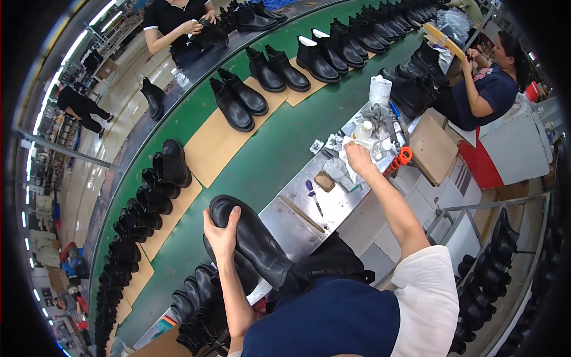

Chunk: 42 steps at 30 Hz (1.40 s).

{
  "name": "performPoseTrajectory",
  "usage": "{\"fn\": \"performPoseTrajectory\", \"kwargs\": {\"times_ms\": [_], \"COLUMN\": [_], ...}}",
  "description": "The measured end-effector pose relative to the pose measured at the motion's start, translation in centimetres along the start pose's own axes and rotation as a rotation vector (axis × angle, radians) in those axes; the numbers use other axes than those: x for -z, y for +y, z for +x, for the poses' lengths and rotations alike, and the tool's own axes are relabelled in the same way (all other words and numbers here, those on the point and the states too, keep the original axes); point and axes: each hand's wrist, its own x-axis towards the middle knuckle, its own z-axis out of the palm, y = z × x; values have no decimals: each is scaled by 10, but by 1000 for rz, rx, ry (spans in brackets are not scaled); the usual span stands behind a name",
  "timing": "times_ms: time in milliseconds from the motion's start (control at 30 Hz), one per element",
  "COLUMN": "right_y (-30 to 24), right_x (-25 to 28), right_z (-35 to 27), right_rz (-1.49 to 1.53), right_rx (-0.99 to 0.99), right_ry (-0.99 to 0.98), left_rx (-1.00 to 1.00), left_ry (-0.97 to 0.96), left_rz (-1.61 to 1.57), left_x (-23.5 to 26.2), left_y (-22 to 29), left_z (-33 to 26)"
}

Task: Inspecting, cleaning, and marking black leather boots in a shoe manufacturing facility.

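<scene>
My left hand (221,235) grips a black leather ankle boot (259,243) near its toe, thumb on top and fingers along the side. The boot slants across in front of me, its shaft towards my body. My right arm is stretched out over the metal bench (297,223). There my right hand (358,157) has its fingers closed at a crumpled white cloth (364,146). Beside that hand stand a small bottle with a whitish cap (363,129) and a clear plastic bag (340,171). Orange-handled scissors (402,158) lie to its right.
A purple-handled tool (314,196) and a brown block (325,181) lie on the bench. Black boots (235,101) line the green conveyor (262,149) on brown paper sheets (217,146). One co-worker (488,89) sits at right; another (178,27) stands across. Boots hang on a rack (488,268).
</scene>
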Motion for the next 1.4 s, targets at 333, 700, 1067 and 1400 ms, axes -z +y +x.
{"fn": "performPoseTrajectory", "kwargs": {"times_ms": [333, 700, 1067, 1400], "right_y": [51, 88, 83, 109], "right_x": [101, 60, 43, -12], "right_z": [-44, -173, -112, -44], "right_rz": [1100, 1221, 1270, 615], "right_rx": [-270, -670, -420, -517], "right_ry": [-245, 74, 500, 434], "left_rx": [54, -22, -56, -94], "left_ry": [-27, -307, -327, -250], "left_rz": [52, -31, 68, 206], "left_x": [-59, -99, -107, -79], "left_y": [20, 45, 50, 37], "left_z": [2, 10, -4, -3]}}
